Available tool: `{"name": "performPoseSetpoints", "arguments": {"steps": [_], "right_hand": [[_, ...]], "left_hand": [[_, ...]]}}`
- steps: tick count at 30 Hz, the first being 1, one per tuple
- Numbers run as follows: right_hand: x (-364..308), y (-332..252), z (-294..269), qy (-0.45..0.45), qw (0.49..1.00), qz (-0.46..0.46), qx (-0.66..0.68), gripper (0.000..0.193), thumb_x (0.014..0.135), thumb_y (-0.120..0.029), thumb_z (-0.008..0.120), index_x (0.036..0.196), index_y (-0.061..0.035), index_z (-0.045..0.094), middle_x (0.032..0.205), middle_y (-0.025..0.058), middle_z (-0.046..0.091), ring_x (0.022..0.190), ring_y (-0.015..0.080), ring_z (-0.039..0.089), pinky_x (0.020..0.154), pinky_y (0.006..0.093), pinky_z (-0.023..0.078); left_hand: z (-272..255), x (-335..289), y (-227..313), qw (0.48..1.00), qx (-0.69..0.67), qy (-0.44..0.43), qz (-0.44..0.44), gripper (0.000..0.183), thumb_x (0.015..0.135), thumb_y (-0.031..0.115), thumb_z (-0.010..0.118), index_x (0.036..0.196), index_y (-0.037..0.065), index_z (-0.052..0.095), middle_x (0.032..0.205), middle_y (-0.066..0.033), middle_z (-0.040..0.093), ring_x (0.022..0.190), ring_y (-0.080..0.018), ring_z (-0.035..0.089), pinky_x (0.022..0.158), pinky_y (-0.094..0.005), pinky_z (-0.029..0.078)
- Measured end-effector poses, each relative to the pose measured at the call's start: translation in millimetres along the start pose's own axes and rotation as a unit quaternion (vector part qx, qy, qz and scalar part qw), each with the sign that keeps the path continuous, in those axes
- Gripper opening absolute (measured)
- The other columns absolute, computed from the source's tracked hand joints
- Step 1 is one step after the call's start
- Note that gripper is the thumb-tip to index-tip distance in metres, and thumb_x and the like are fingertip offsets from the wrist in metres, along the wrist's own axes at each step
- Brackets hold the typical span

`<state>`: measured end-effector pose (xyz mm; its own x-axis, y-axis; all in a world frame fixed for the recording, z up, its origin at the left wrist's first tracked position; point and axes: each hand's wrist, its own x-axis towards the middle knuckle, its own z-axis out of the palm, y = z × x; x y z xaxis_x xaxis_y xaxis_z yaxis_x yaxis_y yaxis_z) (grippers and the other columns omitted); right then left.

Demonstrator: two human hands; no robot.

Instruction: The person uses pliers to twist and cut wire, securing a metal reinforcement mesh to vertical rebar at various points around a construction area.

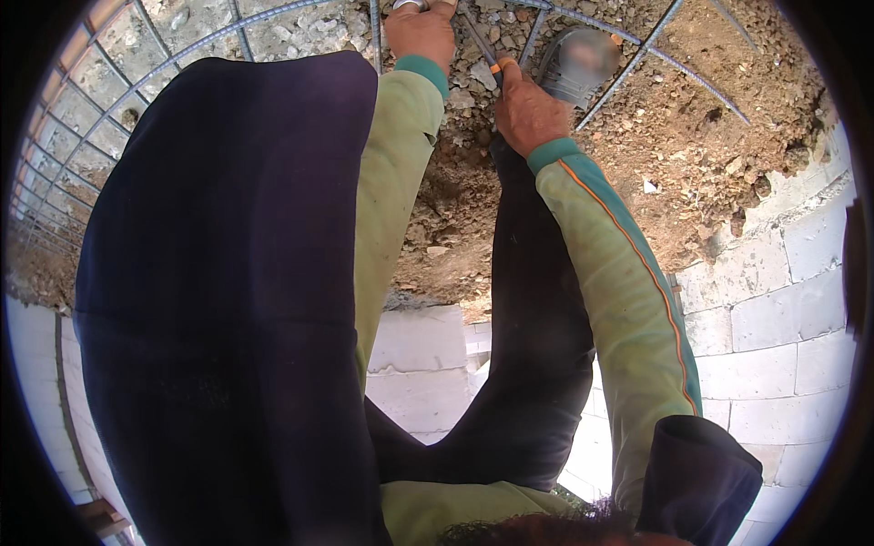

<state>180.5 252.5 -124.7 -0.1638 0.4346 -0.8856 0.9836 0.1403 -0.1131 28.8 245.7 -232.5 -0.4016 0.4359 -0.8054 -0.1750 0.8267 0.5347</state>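
At the top of the head view, my left hand (421, 36) is closed near a bent steel bar. A small pale, shiny thing (410, 5) shows at its fingers, cut off by the picture's edge, so its kind is unclear. To the right, my right hand (535, 111) wraps around a slim dark-handled tool (480, 41) with an orange band. The tool's far end points up and left toward my left hand; its working end is not clear. Ribbed steel bars (537, 32) cross around both hands.
Rubble and brown soil (674, 173) lie under the bars. A shoe (557, 82) stands beside my right hand. A rebar grid (82, 136) spreads at the left. Pale block walls (765, 300) rise at the right and lower left. Dark cloth (218, 273) covers much of the left side.
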Motion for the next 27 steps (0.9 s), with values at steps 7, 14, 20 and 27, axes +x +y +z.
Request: {"name": "performPoseSetpoints", "arguments": {"steps": [7, 14, 20, 27], "right_hand": [[19, 22, 25, 0.003, 0.996, -0.005, 0.091, 0.053, 0.093, -0.017, 0.057, 0.143, -0.013, 0.039, 0.105, 0.0232, 0.069, 0.096, 0.0419, 0.067, 0.081, 0.0519, 0.052], [13, 29, 3, -0.044, 0.976, -0.047, 0.207, 0.049, 0.095, -0.018, 0.06, 0.142, -0.0134, 0.044, 0.097, 0.0175, 0.069, 0.092, 0.0298, 0.07, 0.076, 0.044, 0.053], [-11, 3, -36, -0.174, 0.823, 0.098, 0.532, 0.048, 0.091, -0.018, 0.064, 0.136, -0.0085, 0.049, 0.114, 0.0128, 0.064, 0.099, 0.0292, 0.067, 0.078, 0.0406, 0.061], [-22, -22, -45, -0.229, 0.632, 0.172, 0.72, 0.051, 0.099, -0.01, 0.054, 0.147, -0.0073, 0.038, 0.12, 0.0148, 0.063, 0.107, 0.0264, 0.066, 0.08, 0.041, 0.064]], "left_hand": [[-17, -13, 13, 0.989, 0.082, -0.051, 0.115, 0.025, 0.093, 0.022, 0.066, 0.099, -0.002, 0.069, 0.077, -0.021, 0.066, 0.07, -0.0332, 0.064, 0.066, -0.0474, 0.048], [-31, -6, -7, 0.959, 0.191, -0.091, 0.186, 0.025, 0.091, 0.021, 0.067, 0.089, -0.004, 0.068, 0.071, -0.021, 0.065, 0.06, -0.035, 0.061, 0.061, -0.0487, 0.047], [-31, -11, 7, 0.925, 0.29, -0.127, 0.209, 0.023, 0.088, 0.02, 0.065, 0.084, -0.003, 0.067, 0.078, -0.0236, 0.065, 0.072, -0.0409, 0.062, 0.073, -0.0503, 0.052], [-24, -19, 3, 0.909, 0.339, -0.046, 0.237, 0.019, 0.09, 0.017, 0.062, 0.086, -0.001, 0.065, 0.083, -0.0228, 0.064, 0.079, -0.0414, 0.063, 0.076, -0.0533, 0.053]]}}
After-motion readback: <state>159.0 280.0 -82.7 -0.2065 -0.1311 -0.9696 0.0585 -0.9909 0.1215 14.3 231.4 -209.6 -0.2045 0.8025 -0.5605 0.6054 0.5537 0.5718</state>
